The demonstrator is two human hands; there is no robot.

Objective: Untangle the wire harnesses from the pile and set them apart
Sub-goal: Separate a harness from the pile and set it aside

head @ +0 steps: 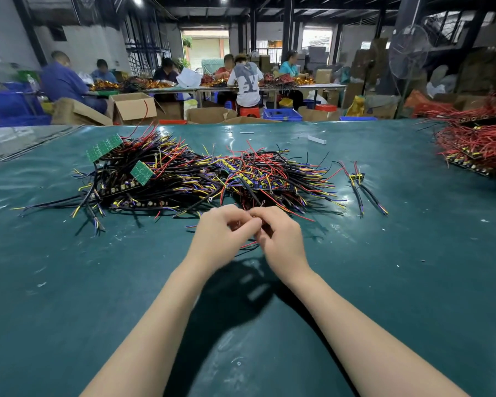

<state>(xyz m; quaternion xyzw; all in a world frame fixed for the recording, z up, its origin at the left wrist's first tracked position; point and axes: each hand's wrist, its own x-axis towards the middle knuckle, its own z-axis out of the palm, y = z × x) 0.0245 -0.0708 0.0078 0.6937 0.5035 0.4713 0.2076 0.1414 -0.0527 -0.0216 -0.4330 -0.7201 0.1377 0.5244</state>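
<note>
A wide pile of wire harnesses, black, red, yellow and purple wires with small green circuit boards, lies across the middle of the teal table. At its near edge my left hand and my right hand meet, fingers curled, both pinching a small harness whose red and black wire ends show below the hands. Most of that harness is hidden by my fingers. A separated harness lies alone to the right of the pile.
A second heap of mostly red wires sits at the table's right edge. A small white piece lies at the far side. Beyond the table are cardboard boxes, blue crates and several seated people at another bench.
</note>
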